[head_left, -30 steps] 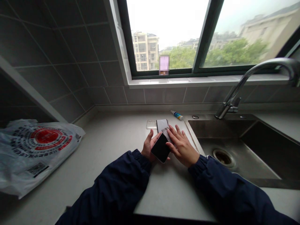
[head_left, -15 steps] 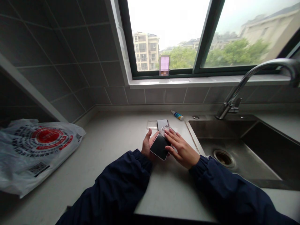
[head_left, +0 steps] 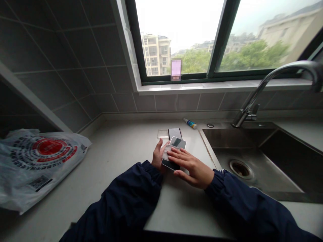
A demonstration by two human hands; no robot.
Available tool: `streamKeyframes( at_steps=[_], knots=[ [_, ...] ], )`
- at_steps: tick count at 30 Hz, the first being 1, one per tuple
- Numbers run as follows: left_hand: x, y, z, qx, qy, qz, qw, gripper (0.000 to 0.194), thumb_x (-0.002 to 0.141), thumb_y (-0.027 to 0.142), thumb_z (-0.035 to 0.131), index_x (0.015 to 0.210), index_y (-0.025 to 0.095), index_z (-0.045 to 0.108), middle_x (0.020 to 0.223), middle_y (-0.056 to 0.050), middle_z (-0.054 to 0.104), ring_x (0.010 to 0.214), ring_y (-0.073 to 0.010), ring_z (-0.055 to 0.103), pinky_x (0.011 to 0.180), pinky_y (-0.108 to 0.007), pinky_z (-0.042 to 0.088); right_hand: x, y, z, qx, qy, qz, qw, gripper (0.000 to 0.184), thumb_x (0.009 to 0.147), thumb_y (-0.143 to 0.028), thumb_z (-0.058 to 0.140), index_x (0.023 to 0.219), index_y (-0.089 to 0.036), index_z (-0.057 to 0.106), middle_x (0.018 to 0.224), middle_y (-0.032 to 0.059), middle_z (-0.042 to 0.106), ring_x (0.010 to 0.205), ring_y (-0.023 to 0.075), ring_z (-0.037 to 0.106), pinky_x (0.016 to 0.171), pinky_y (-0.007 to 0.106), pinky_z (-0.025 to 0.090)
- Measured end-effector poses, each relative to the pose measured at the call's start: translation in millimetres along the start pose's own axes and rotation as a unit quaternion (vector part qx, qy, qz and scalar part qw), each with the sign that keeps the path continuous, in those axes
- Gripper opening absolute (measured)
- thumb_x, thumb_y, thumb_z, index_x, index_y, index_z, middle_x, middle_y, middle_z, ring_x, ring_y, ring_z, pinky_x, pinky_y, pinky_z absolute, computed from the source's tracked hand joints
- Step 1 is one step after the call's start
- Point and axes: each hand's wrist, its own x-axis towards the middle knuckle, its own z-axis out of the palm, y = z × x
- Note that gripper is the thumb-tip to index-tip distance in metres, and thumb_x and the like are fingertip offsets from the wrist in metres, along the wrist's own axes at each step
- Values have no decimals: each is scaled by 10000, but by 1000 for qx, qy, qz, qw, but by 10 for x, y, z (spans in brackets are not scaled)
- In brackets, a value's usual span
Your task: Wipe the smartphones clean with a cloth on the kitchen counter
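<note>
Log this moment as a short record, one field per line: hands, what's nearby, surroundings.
Left hand: the left hand holds a phone, dark screen up
Right hand: the right hand lies with fingers spread on a pale cloth
Cloth: across the middle of the screen
Beyond the hands: a clear tray-like piece beside a grey-white panel with dark edges
Near sink corner: a small tube, lying down
Right side: steel sink and curved faucet
Left side: printed plastic bag on the pale counter
</note>
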Motion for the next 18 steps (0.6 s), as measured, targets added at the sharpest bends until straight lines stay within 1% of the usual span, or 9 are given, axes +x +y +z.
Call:
streamKeyframes(
  at_steps=[2,5,8,11,15,18],
  knots=[
    [-7,10,-6,12,-3,-2,1000,748,974,628,358,1466,73,449,1157,-207,690,1067,-321,693,1021,-453,476,-3,-5,6,5,2,-7,1000,540,1006,-380,540,1509,-194,472,1529,140,511,1495,317,358,1208,630,295],
    [-16,29,2,20,-9,-11,1000,764,970,646,334,1464,78,461,1156,-209,688,1051,-321,695,1002,-458,484,-7,23,20,-6,26,-5,1000,533,1016,-345,527,1521,-190,452,1534,146,504,1499,311,351,1202,615,323],
    [-18,44,22,4,-18,-19,1000,784,969,652,308,1474,69,450,1162,-214,678,1039,-326,691,985,-465,489,-9,75,23,-30,52,2,998,496,1025,-311,513,1505,-190,476,1523,151,517,1492,307,367,1185,601,362],
    [-16,48,23,-12,-28,-32,999,815,958,663,306,1479,50,437,1164,-221,669,1030,-338,685,969,-473,492,-11,115,6,-51,70,1,996,475,1027,-307,512,1491,-202,495,1506,144,541,1484,303,386,1181,605,366],
    [-13,61,-14,-32,-62,-62,996,867,942,698,297,1494,39,409,1178,-227,663,1037,-350,677,958,-479,482,-12,129,-38,-77,97,11,992,473,1039,-316,489,1497,-202,479,1530,150,512,1493,302,371,1185,620,347],
    [-10,93,-39,-42,-91,-97,990,883,940,722,216,1494,63,414,1189,-227,662,1021,-363,677,922,-502,483,-13,129,-70,-89,124,24,988,471,1049,-321,461,1504,-201,465,1543,154,495,1507,299,344,1193,621,330]
  ],
)
